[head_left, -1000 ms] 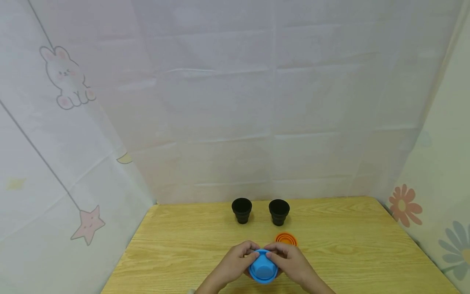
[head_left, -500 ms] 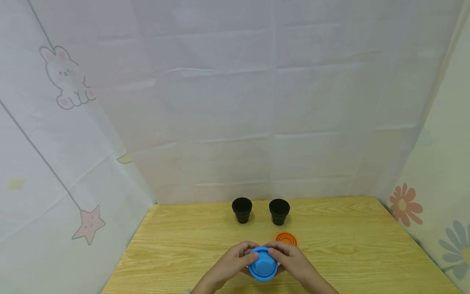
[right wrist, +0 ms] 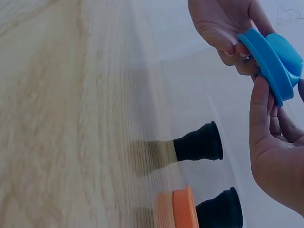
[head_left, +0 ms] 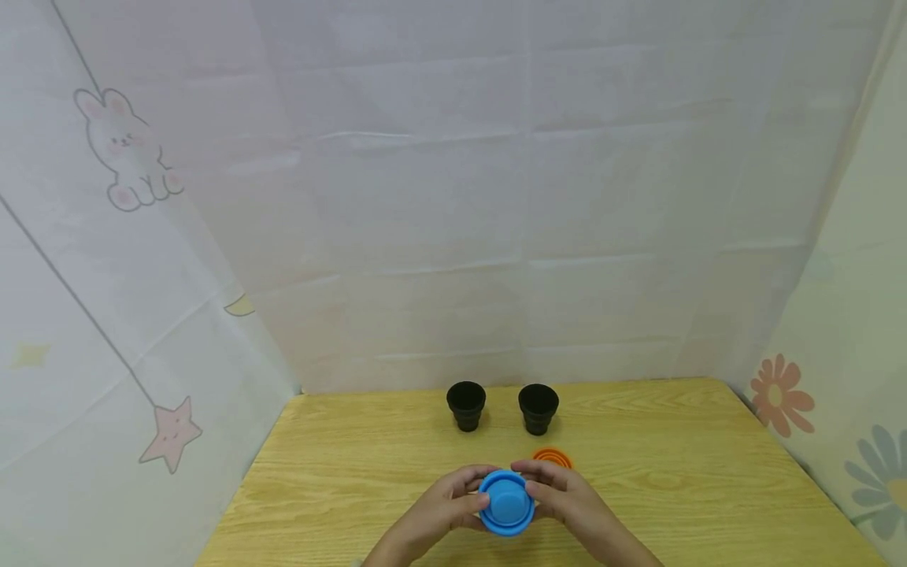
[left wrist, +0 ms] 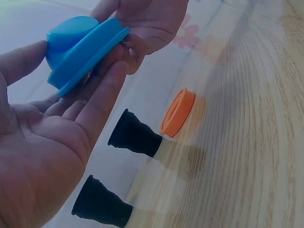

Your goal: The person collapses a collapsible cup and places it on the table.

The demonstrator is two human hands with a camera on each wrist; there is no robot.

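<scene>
A blue collapsible cup (head_left: 507,504) is held up over the near part of the table, its base facing the head camera. My left hand (head_left: 452,502) grips it from the left, with the thumb on the base side and the fingers under the rim. On the opposite side my right hand (head_left: 570,504) holds it the same way. Seen in the left wrist view, the blue cup (left wrist: 85,50) is partly folded, its base (left wrist: 71,31) bulging lopsidedly past the wide rim. Just beyond the right fingers lies an orange cup (head_left: 553,457), folded flat into concentric rings.
Two black cups stand upright and extended near the back of the wooden table (head_left: 340,472): a left one (head_left: 466,405) and a right one (head_left: 538,408). Behind them rises a pale cloth backdrop (head_left: 425,236), with printed side panels at left and right.
The blue cup's base has sunk into the rim, so it looks flatter. Both thumbs have shifted outward toward its edges, and the cup has moved slightly up in the head view.
</scene>
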